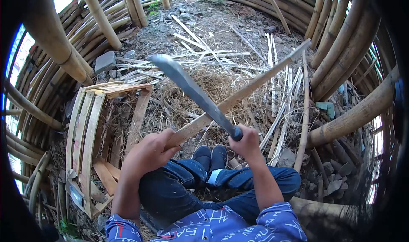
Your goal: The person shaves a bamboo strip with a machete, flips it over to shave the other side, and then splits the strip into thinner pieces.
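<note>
My left hand is closed round the near end of a long, flat bamboo strip, which slants up to the right. In my right hand is the dark handle of a long machete. Its blade points up and to the left and crosses over the strip a little ahead of my hands. Whether blade and strip touch, I cannot tell. Both hands are above my bent legs, and fibre shavings cover the ground beyond them.
A slatted wooden crate stands at the left, near a grey block. Pale split strips lie scattered ahead and to the right. Thick bamboo poles surround the spot, with broken stones at the lower right.
</note>
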### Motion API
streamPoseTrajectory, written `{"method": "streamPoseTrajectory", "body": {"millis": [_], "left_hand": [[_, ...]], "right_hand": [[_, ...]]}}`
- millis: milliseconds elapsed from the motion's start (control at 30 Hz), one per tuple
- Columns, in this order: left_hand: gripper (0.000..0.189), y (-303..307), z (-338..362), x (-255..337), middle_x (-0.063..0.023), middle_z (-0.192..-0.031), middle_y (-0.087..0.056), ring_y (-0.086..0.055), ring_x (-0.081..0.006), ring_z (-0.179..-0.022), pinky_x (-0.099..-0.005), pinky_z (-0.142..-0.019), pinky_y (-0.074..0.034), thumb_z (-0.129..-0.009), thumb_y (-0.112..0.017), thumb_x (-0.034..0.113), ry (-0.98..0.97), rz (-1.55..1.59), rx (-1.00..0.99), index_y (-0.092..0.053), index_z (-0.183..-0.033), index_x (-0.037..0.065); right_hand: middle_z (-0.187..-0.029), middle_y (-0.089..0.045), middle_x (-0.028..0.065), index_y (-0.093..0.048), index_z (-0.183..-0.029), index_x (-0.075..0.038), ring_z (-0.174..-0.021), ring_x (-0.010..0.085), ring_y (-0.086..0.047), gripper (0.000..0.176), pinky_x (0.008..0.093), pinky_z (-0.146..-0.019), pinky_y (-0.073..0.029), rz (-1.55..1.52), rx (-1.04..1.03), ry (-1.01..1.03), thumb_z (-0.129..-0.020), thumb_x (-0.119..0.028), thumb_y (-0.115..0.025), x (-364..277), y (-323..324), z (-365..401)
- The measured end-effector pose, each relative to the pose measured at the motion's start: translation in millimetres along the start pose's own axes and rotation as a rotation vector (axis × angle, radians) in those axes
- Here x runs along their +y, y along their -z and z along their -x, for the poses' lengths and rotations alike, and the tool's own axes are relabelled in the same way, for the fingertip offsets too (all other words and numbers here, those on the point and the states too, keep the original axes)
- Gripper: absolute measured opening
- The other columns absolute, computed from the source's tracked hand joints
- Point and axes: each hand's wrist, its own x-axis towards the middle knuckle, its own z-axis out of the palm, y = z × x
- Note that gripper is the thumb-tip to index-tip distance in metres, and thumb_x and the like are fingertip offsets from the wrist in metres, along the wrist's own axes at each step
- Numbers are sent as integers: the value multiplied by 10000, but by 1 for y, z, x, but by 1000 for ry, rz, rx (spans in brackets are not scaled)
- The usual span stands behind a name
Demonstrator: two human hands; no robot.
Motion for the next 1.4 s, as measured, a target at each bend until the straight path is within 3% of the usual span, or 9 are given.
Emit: {"method": "streamPoseTrajectory", "body": {"millis": [200,400,467,533,667,867,1033,1200,1400], "left_hand": [[302,6,3,-6,-248,-800,-621,-606,-443,-817,-479,-693,-469,-839,-685,203,-53,68,14,-510,-975,-2],[278,4,7,-15,-260,-784,-617,-610,-450,-814,-496,-697,-472,-860,-655,189,-41,25,27,-482,-945,-12],[361,5,9,-22,-249,-820,-629,-614,-433,-839,-477,-717,-473,-843,-687,229,-6,-7,-18,-515,-1055,-6],[354,8,10,-19,-250,-820,-629,-614,-430,-845,-480,-719,-470,-845,-685,234,5,36,-11,-515,-1043,-6],[345,4,2,-17,-249,-813,-628,-613,-436,-833,-490,-712,-466,-848,-681,240,15,57,-57,-513,-1023,-6],[331,-2,-11,-15,-250,-805,-625,-608,-443,-828,-496,-717,-467,-859,-660,230,35,24,-91,-506,-1021,-14],[322,-9,-9,-27,-261,-829,-628,-607,-446,-857,-500,-747,-468,-861,-654,219,6,-61,-80,-504,-1014,-22],[357,-11,-9,-33,-276,-872,-632,-603,-450,-888,-495,-781,-469,-856,-659,220,47,-118,-45,-510,-1062,-31],[368,-3,-1,-37,-287,-924,-635,-603,-457,-929,-493,-800,-475,-852,-676,235,74,-36,-88,-520,-1062,-24]], "right_hand": [[-683,-646,173,-626,-735,-76,-687,384,-648,157,461,-662,-522,411,31,-6,-651,-192,-690,17,21,-21],[-708,-660,189,-658,-731,-55,-690,380,-654,165,454,-649,-529,504,68,-149,-669,-207,-671,53,49,-39],[-708,-659,195,-654,-714,-42,-686,377,-656,174,452,-646,-525,510,110,-185,-670,-210,-666,69,53,-45],[-652,-639,193,-636,-680,-12,-652,361,-656,207,451,-639,-509,300,199,-417,-676,-218,-661,122,68,-48],[-594,-615,177,-619,-651,2,-599,337,-642,215,439,-617,-493,413,254,-384,-686,-208,-651,158,79,-41],[-591,-602,150,-624,-705,11,-522,295,-568,213,401,-560,-457,110,-19,-221,-701,-200,-654,50,22,-6],[-703,-651,181,-661,-816,-28,-698,369,-657,234,409,-640,-519,45,-216,-83,-693,-227,-671,-3,-34,-6],[-803,-688,184,-706,-870,-98,-780,372,-672,262,453,-741,-543,308,-262,37,-692,-281,-650,7,-55,-39],[-872,-703,199,-732,-859,-68,-825,352,-690,292,414,-769,-544,260,-198,-487,-696,-301,-666,90,-7,-81]]}}
